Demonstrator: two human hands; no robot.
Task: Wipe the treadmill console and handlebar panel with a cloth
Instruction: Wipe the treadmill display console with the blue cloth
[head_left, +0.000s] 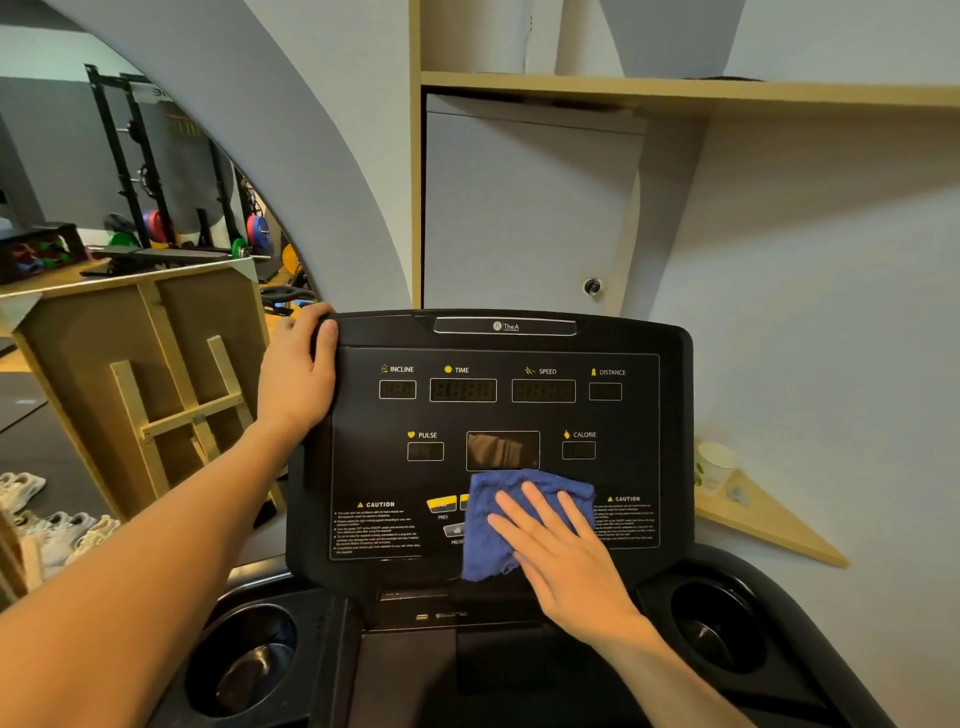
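The black treadmill console (613, 415) fills the middle of the head view, with dark displays marked INCLINE, TIME, SPEED, DISTANCE, PULSE and CALORIE. A blue cloth (488, 525) lies flat on its lower centre, covering some of the yellow buttons. My right hand (563, 556) presses flat on the cloth with fingers spread. My left hand (296, 376) grips the console's upper left corner. Below the console, the handlebar panel (810, 639) holds two round cup holders, one on each side.
A grey wall with a wooden shelf and a cabinet door (530, 208) stands close behind the console. A paper cup (717, 465) sits on a corner shelf at the right. A wooden frame (156, 374), shoes and gym weights are at the left.
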